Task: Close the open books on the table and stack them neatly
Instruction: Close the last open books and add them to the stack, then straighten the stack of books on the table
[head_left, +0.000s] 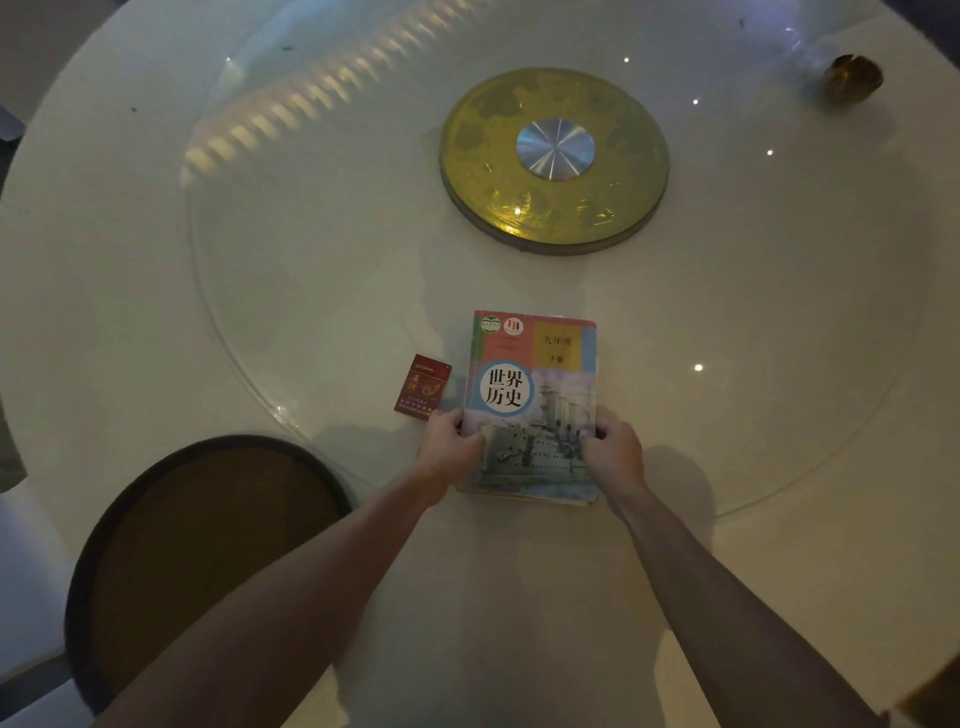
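A closed textbook (535, 384) with a pale blue cover, a ship picture and Chinese characters lies on top of a stack on the white round table (260, 322). Edges of other books show beneath it at the near right corner. My left hand (451, 441) grips the stack's left edge near the bottom, thumb on the cover. On the opposite side, my right hand (613, 449) holds the right edge the same way.
A red cigarette pack (422, 385) lies just left of the stack, touching my left hand's fingers. A gold turntable hub (554, 161) sits under the glass lazy Susan farther back. A round brown stool (208, 551) stands near left, and a small brass object (853, 78) is at far right.
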